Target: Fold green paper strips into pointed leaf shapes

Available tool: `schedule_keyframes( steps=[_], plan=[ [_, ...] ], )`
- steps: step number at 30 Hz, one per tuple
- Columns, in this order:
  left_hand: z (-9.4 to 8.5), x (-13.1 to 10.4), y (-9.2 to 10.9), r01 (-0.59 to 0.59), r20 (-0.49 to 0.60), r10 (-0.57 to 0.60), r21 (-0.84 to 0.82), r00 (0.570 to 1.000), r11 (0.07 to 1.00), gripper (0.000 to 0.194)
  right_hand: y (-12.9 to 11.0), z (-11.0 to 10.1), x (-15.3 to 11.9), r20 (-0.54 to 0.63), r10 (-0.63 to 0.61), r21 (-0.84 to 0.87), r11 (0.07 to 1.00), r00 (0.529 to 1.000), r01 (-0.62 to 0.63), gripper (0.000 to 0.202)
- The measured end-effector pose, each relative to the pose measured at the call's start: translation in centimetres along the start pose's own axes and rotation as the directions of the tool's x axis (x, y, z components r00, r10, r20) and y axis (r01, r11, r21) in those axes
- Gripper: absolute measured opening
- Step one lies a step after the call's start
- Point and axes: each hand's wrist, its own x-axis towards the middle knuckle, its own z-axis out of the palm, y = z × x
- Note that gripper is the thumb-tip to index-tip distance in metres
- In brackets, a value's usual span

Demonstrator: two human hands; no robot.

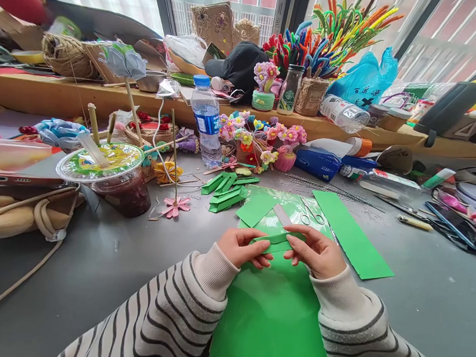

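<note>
- The table (91, 299) is smooth and grey, running from the near edge of view to a raised wooden ledge (162, 100) on the far side.
- Behind the ledge, windows (221, 3) with dark frames let in daylight.
- A large green sheet (273, 317) lies at near centre, its far part hidden by the hands.
- Over it, a folded green strip (276, 242) is held up: the left hand (245, 248) pinches its left end between thumb and fingers, the right hand (312, 251) its right end.
- Just beyond the right hand lie scissors (312, 206) and, partly covered by that hand, a pale strip (281, 214).
- A long green piece (352, 235) lies to the right; a heap of folded strips (227, 191) lies far left of the hands.
- On the left, a lidded cup (126, 195) blocks the view of things behind it; nearer centre stand a pink flower (176, 207) and, farther off, a bottle (207, 127).
- A phone (458, 224) lies far right.
- The ledge is crowded with twine (69, 55), a cap (238, 64), pipe cleaners (346, 28) and a blue bag (363, 78).
</note>
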Motion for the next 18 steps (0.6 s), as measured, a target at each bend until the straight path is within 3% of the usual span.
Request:
schedule_keyframes(
  steps=[8,18],
  plan=[
    [-0.05,0.2,-0.16,-0.031,-0.054,0.026,-0.09,0.998,0.995,0.031,-0.12,0.16,-0.22,0.036,0.056,0.041,0.997,0.998,-0.058,0.024],
    [-0.03,0.21,0.01,-0.029,-0.03,0.027,-0.087,0.999,0.996,0.029,0.23,0.08,-0.18,0.054,0.088,0.098,0.991,0.995,-0.093,0.013]
  ],
)
